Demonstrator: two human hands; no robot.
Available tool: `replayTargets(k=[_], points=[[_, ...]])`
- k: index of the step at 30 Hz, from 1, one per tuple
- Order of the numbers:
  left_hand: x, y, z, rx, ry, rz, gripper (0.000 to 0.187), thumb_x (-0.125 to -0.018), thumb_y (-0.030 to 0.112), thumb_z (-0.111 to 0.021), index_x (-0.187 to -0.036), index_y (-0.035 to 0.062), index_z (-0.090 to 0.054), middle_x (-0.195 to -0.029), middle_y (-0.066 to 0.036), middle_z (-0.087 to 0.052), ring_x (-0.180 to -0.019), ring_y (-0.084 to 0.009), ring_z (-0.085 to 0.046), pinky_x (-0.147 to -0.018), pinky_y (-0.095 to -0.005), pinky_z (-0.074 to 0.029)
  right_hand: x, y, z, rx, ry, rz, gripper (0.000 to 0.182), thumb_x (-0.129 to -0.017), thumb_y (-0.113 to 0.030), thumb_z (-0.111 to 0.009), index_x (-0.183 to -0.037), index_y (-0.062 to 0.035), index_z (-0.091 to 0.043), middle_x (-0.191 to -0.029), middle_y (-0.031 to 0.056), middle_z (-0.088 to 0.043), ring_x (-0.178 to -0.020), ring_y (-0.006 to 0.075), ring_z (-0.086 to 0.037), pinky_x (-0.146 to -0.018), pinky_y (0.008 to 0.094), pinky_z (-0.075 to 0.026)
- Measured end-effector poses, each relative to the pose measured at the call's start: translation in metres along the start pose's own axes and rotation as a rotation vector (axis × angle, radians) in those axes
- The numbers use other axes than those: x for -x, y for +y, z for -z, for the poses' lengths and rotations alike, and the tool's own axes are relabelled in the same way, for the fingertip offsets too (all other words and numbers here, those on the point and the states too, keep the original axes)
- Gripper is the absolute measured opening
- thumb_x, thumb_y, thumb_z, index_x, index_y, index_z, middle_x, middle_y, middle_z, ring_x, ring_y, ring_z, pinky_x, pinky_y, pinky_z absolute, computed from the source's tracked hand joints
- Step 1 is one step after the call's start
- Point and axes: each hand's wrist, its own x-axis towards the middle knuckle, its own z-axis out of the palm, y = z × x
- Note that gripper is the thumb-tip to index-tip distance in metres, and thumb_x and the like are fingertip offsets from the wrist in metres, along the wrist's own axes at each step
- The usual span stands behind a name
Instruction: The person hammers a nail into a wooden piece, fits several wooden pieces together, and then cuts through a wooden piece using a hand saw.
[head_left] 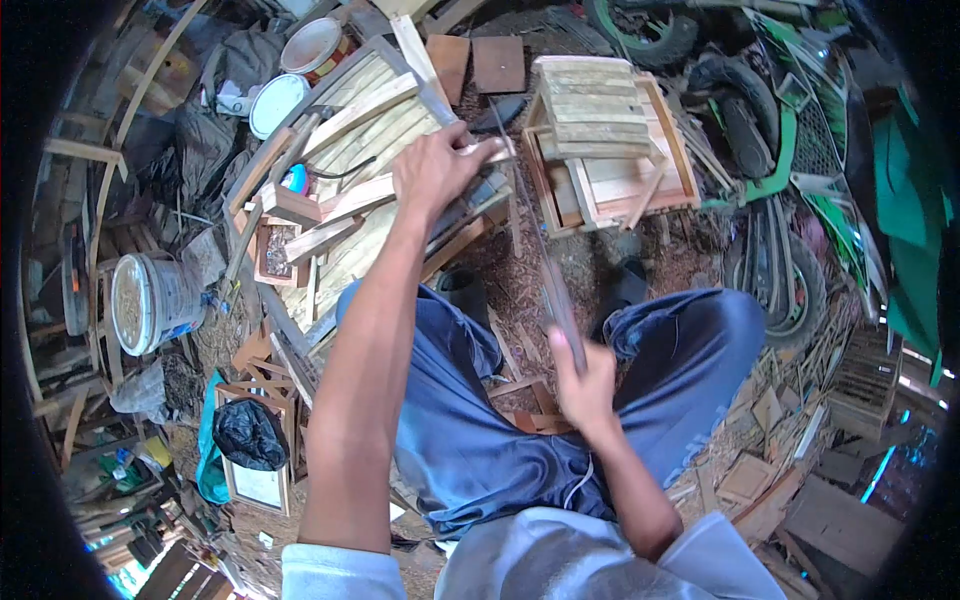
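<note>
My left hand (pixel 435 168) is closed around a pale wooden strip (pixel 362 196), pressing it down on a low slatted bench (pixel 345 278). The strip's far end pokes out past my fingers at the bench's right edge. A handsaw (pixel 551 275) is gripped in my right hand (pixel 585 388), above the gap between my knees. Its long blade slants up and forward, and its upper part overlaps the strip's end in this view. More loose strips (pixel 360 118) lie across the bench, beside a small wooden box (pixel 273 255) with small bits inside.
Right of the saw stand slatted wooden pieces (pixel 595 105) on wooden frames (pixel 680 150). A green motorbike (pixel 785 155) is farther right. White buckets (pixel 155 300) stand left, and a black plastic bag (pixel 250 435) lies on a frame. Offcuts and shavings litter the floor.
</note>
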Motion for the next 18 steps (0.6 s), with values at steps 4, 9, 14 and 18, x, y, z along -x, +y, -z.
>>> replayTargets(k=[4, 9, 14, 18], points=[[0.0, 0.001, 0.002, -0.015, -0.027, -0.006, 0.055, -0.077, 0.067, -0.062, -0.085, 0.0132, -0.07, -0.073, -0.013, -0.069, -0.076, -0.0321, -0.068, -0.066, -0.0435, -0.05, -0.004, -0.014, -0.011, -0.054, -0.022, -0.13, 0.042, -0.095, -0.029, -0.06, -0.069, 0.0035, -0.062, -0.051, 0.0087, -0.049, -0.052, 0.0089, -0.051, -0.049, 0.0337, -0.041], [-0.004, -0.002, -0.005, 0.004, -0.005, 0.011, 0.06, -0.074, 0.069, -0.063, -0.084, 0.0104, -0.07, -0.073, -0.013, -0.069, -0.076, -0.0322, -0.068, -0.067, -0.0424, -0.05, -0.093, -0.027, -0.046, -0.023, 0.053, 0.092, 0.05, -0.096, -0.036, -0.057, -0.066, 0.0032, -0.058, -0.048, 0.0133, -0.045, -0.044, 0.0189, -0.047, -0.046, 0.0372, -0.038], [-0.004, -0.004, -0.004, -0.026, -0.005, -0.001, 0.061, -0.074, 0.071, -0.063, -0.088, 0.0116, -0.071, -0.073, -0.014, -0.069, -0.076, -0.0326, -0.068, -0.068, -0.0433, -0.05, 0.015, 0.003, -0.005, -0.1, 0.017, -0.052, 0.045, -0.097, -0.031, -0.058, -0.068, 0.003, -0.056, -0.053, -0.0016, -0.039, -0.054, 0.0057, -0.038, -0.047, 0.0308, -0.033], [0.0, -0.003, -0.001, 0.0, -0.013, -0.006, 0.059, -0.075, 0.069, -0.063, -0.086, 0.0107, -0.07, -0.073, -0.014, -0.069, -0.075, -0.0336, -0.067, -0.066, -0.0438, -0.049, -0.005, -0.011, -0.018, -0.095, 0.03, -0.069, 0.047, -0.097, -0.033, -0.057, -0.065, 0.0011, -0.053, -0.052, -0.0024, -0.038, -0.052, 0.0058, -0.037, -0.046, 0.0307, -0.032]])
